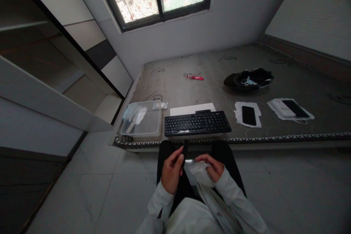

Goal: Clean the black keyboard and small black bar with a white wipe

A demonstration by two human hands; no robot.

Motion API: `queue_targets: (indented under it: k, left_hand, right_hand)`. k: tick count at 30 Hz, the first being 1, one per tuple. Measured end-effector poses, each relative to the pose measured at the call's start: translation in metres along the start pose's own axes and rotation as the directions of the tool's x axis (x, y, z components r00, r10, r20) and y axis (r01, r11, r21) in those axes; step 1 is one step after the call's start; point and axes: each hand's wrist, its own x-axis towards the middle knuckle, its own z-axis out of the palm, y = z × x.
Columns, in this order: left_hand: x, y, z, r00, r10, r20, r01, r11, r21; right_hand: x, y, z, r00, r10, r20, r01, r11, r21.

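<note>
Over my lap, my left hand (172, 173) is closed around a slim black object (185, 149) standing roughly upright; its kind I cannot make out. Crumpled in my right hand (214, 166) is a white tissue (201, 171), beside the black object and apart from it. Just beyond my knees a black keyboard (197, 122) lies along the front edge of the mattress. Part of a white sheet (189, 109) shows behind the keyboard, with a small black piece (203, 111) on it.
Left of the keyboard stands a clear plastic box (145, 119) with pale items inside. To the right, a black phone (249, 115) and another dark-screened device (295, 109) lie on white tissues. Farther back are a black cap (248, 79) and a red packet (195, 77) on the mattress (175, 91).
</note>
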Motion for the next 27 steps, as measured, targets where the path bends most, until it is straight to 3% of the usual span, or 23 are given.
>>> queue_targets:
  k: [4, 7, 10, 13, 18, 23, 27]
  left_hand:
    - [-0.006, 0.009, -0.002, 0.993, 0.084, 0.084, -0.094, 0.988, 0.121]
    - [-0.009, 0.016, -0.004, 0.990, 0.059, 0.125, -0.077, 0.986, 0.147]
    - [-0.012, 0.021, -0.008, 0.994, 0.031, 0.107, -0.043, 0.993, 0.109]
    - [-0.013, 0.024, -0.014, 0.996, 0.036, 0.084, -0.042, 0.997, 0.069]
    - [-0.016, 0.026, -0.017, 0.997, 0.073, -0.026, -0.066, 0.976, 0.206]
    - [-0.022, 0.031, -0.016, 0.969, 0.219, -0.114, -0.172, 0.929, 0.329]
    - [-0.026, 0.030, -0.014, 0.903, 0.375, -0.212, -0.306, 0.905, 0.294]
  right_hand:
    - [0.006, -0.013, 0.005, 0.991, -0.068, -0.115, 0.062, 0.997, -0.056]
    - [0.010, -0.016, 0.006, 0.989, -0.038, -0.145, 0.022, 0.994, -0.109]
    - [0.011, -0.016, 0.004, 0.981, 0.010, -0.196, -0.036, 0.990, -0.133]
    - [0.010, -0.022, 0.005, 0.972, 0.023, -0.233, -0.036, 0.998, -0.052]
    - [0.007, -0.035, 0.006, 0.969, 0.021, -0.245, -0.001, 0.997, 0.081]
    - [0.004, -0.039, 0.004, 0.952, -0.130, -0.277, 0.132, 0.991, -0.012]
    - [0.007, -0.039, 0.003, 0.906, -0.334, -0.261, 0.325, 0.942, -0.080]
